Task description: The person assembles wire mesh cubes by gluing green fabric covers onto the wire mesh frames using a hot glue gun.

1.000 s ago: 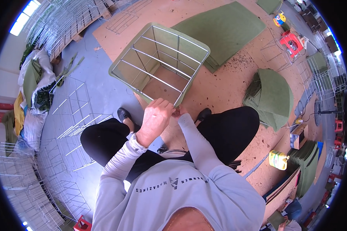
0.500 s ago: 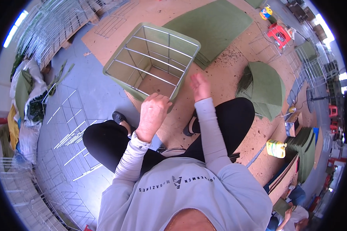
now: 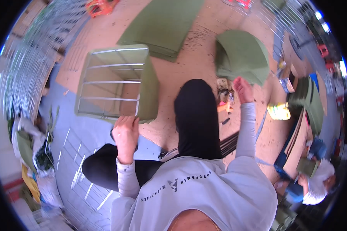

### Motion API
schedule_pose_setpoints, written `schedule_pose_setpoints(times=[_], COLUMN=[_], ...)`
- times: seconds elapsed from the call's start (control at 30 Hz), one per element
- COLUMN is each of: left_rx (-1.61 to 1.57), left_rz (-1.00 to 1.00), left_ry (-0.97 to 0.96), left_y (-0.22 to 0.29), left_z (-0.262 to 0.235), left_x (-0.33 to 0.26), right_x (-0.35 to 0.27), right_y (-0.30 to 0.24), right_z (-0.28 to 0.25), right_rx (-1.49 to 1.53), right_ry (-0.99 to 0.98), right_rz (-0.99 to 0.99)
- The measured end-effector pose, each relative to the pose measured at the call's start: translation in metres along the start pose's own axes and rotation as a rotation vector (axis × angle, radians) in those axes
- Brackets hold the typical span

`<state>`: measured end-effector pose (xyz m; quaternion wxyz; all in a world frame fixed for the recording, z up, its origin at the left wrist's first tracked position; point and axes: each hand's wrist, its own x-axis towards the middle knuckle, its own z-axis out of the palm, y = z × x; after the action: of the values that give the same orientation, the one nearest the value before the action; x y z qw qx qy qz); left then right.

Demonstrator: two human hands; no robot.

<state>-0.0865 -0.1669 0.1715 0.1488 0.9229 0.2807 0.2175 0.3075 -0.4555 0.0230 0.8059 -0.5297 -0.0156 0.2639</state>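
A box-shaped metal wire frame (image 3: 113, 82) stands in front of me on the left, its sides wrapped in green sheet (image 3: 149, 90). At the frame's near right corner my left hand (image 3: 126, 134) is closed over the edge. My right hand (image 3: 243, 91) is raised off to the right, away from the frame. Its fingers look loosely stretched, with nothing visible in them. Beside it on the floor lie an orange-handled tool (image 3: 224, 106), a heap of small brown pieces (image 3: 224, 87) and a small dark piece (image 3: 225, 121).
Flat green sheets (image 3: 164, 25) lie stacked beyond the frame, and a curved green pile (image 3: 243, 56) sits at the right. A yellow container (image 3: 278, 111) stands farther right. Wire racks (image 3: 31, 81) are piled on the left. Another person (image 3: 318, 181) works at the lower right.
My view has swung to the right, and the frame appears turned and farther left. My right hand has moved from beside the frame toward the tools. My left hand still grips the frame.
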Motion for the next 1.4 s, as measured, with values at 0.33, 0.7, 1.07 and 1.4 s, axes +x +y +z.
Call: schedule_pose_setpoints(times=[0.33, 0.7, 1.07, 1.4], left_rx=[0.036, 0.046, 0.026, -0.005], left_rz=[-0.071, -0.094, 0.002, 0.019], left_ry=[-0.088, -0.059, 0.053, 0.073], left_y=[0.008, 0.015, -0.011, -0.013], left_z=[0.005, -0.005, 0.001, 0.003], left_x=[-0.002, 0.008, -0.017, -0.019], right_x=[-0.068, 0.022, -0.071, -0.023], right_y=[0.270, 0.278, 0.188, -0.024], right_z=[-0.173, -0.119, -0.138, 0.040], right_rx=[0.116, -1.014, -0.073, 0.122], right_ry=[0.906, 0.649, 0.441, -0.076], right_rz=[0.590, 0.653, 0.281, -0.356])
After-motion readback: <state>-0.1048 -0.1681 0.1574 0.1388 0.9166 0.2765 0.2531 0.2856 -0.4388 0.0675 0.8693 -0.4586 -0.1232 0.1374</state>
